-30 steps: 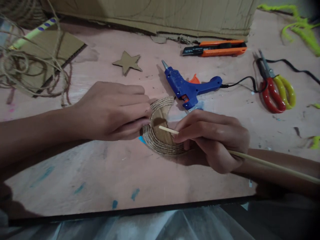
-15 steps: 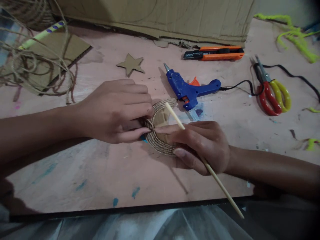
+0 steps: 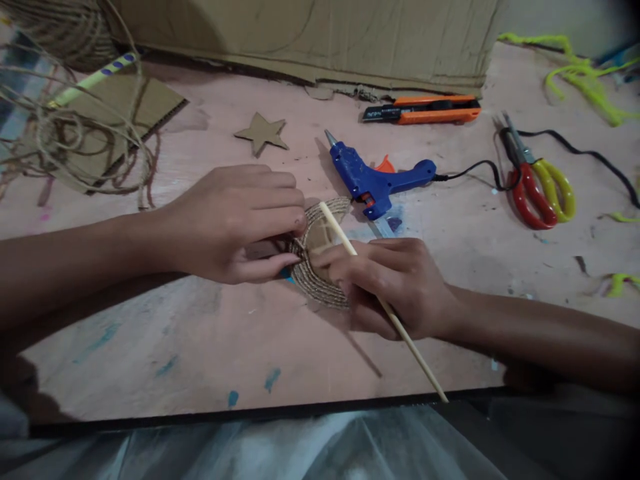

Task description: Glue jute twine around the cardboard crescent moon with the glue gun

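Observation:
A round cardboard piece with rings of twine (image 3: pixel 320 290) lies on the table between my hands. My left hand (image 3: pixel 240 223) pinches the twine at its left edge between thumb and fingers. My right hand (image 3: pixel 395 283) holds a thin wooden stick (image 3: pixel 410 347) that slants across it, and its index fingertip presses inside the twine rings near my left thumb. Just behind the ring, a blue glue gun (image 3: pixel 377 180) lies on its side, its nozzle pointing to the back left. Part of the ring is hidden under my right fingers.
A cardboard star (image 3: pixel 262 134) lies behind my left hand. Loose twine (image 3: pixel 75 140) and a cardboard sheet (image 3: pixel 155 107) are at the left. An orange cutter (image 3: pixel 425 110), scissors (image 3: pixel 540 193) and yellow yarn (image 3: pixel 590 83) lie right. A large cardboard piece (image 3: pixel 350 40) stands behind.
My right hand has shifted slightly left, its fingers curled in more, and the stick has tilted more steeply. The view has moved a little. My left hand keeps its pinch.

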A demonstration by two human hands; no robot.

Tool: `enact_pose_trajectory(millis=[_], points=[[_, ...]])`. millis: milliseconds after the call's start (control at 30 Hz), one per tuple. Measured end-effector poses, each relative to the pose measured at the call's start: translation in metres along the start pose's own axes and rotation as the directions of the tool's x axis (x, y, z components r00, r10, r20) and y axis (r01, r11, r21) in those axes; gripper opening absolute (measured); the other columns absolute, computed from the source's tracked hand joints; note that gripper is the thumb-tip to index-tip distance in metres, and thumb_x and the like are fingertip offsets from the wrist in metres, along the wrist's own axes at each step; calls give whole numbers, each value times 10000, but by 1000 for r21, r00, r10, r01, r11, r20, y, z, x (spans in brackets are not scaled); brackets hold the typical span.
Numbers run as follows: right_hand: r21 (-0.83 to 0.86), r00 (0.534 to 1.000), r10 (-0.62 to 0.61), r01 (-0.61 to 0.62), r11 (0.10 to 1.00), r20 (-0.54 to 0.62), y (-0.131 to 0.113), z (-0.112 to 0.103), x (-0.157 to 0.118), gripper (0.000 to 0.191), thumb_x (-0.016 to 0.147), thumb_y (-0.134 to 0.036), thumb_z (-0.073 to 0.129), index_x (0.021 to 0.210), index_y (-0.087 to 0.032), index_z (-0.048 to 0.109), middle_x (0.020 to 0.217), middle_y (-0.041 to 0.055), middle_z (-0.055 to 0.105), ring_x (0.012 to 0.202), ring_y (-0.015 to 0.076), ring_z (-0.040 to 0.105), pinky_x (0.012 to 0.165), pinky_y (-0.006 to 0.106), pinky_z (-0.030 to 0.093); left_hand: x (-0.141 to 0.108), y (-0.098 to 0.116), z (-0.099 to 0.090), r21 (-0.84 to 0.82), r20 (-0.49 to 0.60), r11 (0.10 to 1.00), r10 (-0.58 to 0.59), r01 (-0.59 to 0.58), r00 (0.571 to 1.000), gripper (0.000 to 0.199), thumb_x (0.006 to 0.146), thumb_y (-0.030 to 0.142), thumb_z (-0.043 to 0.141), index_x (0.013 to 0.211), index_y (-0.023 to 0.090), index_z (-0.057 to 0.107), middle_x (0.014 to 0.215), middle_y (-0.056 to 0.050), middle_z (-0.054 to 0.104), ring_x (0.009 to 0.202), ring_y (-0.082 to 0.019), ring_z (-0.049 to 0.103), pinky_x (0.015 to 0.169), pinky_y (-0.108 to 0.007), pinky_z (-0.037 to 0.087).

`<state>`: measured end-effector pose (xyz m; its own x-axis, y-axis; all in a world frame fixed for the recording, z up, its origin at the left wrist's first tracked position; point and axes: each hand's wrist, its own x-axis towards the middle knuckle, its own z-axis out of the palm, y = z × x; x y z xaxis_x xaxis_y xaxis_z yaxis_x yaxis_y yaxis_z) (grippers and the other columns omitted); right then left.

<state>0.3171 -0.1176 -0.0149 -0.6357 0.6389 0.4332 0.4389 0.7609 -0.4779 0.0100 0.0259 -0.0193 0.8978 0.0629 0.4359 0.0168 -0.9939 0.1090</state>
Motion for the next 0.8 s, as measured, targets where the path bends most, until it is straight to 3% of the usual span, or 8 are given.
enact_pose_trajectory(millis=[133,267,433,500,667,800], points=[[53,996,-4,8,999,-89,-1,-1,6,217,1078,-105,628,1233,-219,728,957,-7,816,726,165,704,646,326,468,-1,-1,1,-41,0,999,-14,14,1000,143,1268,465,625,1257,323,614,1158,-85,855,968,-297,733,812,-502,556],[-34,994,9,-12,999,-105,-1,-1,7,188,1094,-127,646,1218,-222,750,967,-9,853,732,155,727,679,312,517,1,0,-2,-77,17,996,-33,34,999,132,1297,473,595,1277,344,613,1111,-69,839,987,-303,792,840,-496,575],[-251,992,-97,73,965,-84,3,-4,4,154,1150,-181,644,1152,-245,784,896,-23,849,773,169,795,705,339,564,5,1,-8,-64,32,998,4,-2,999,122,1302,449,618,1291,327,620,1140,-61,875,1073,-316,873,841,-500,611],[-234,988,-136,117,965,-69,3,-6,3,138,1173,-182,654,1175,-236,781,887,-16,837,748,170,773,699,347,575,5,2,-9,-21,19,999,32,-31,999,120,1295,448,629,1288,328,633,1143,-52,889,1033,-308,866,801,-506,583],[-25,994,-102,101,995,-38,0,-5,-1,150,1235,-160,628,1301,-220,749,926,-12,837,690,144,686,650,313,536,3,1,-8,18,-4,998,53,-53,999,118,1252,407,699,1241,295,665,1156,-38,902,958,-261,818,744,-506,542],[-143,991,-131,127,981,-14,1,-5,1,178,1283,-210,616,1316,-193,790,1027,31,880,787,164,740,741,329,582,1,1,-7,18,-15,998,57,-57,998,147,1272,417,667,1237,275,673,1145,-37,894,952,-247,818,742,-485,557]])
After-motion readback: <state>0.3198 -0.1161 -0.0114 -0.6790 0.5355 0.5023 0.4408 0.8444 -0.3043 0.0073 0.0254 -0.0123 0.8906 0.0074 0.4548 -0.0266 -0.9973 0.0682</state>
